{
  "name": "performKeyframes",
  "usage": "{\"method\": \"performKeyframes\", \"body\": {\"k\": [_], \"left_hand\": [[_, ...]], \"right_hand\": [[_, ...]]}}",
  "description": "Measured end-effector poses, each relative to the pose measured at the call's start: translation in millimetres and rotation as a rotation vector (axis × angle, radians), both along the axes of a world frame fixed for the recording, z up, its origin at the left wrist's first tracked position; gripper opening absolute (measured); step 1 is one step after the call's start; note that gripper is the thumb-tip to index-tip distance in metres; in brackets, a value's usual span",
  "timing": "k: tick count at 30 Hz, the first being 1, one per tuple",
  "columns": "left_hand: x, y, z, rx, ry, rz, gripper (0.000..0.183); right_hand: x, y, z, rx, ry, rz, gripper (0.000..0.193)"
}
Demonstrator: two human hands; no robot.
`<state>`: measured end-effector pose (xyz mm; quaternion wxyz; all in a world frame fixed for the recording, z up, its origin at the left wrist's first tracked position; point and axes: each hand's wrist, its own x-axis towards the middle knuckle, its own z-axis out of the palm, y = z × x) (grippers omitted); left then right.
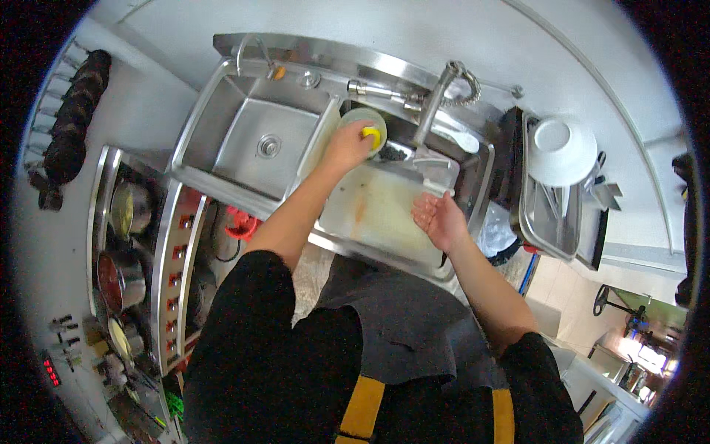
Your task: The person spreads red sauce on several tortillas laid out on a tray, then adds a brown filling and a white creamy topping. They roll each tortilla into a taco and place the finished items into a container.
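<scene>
Sponge point(371, 135), yellow, sits in your left hand point(347, 146), which squeezes it against the pale round plate point(364, 118) at the back of the sink point(222, 111). Your right hand point(438, 216) is open and holds nothing, at the sink's front. Washing looks only begun: the big cutting board point(384, 211) inside the sink looks stained and unwashed.

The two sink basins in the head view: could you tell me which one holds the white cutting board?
The right basin: the white cutting board lies across it, between the left hand and right hand. The left basin shows only its bare drain.
</scene>
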<state>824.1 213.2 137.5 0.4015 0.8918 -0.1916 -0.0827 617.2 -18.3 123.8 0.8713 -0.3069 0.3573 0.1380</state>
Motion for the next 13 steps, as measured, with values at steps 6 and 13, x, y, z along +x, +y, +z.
{"method": "performKeyframes", "body": {"k": [6, 13], "left_hand": [[107.3, -132.2, -48.0, -0.14, 0.109, 0.015, 0.049], [154.8, -175.9, -101.2, 0.133, 0.266, 0.052, 0.043]], "right_hand": [[53.6, -18.2, -41.3, -0.136, 0.027, 0.028, 0.042], [120.4, -22.4, -51.4, -0.082, 0.094, -0.092, 0.034]]}}
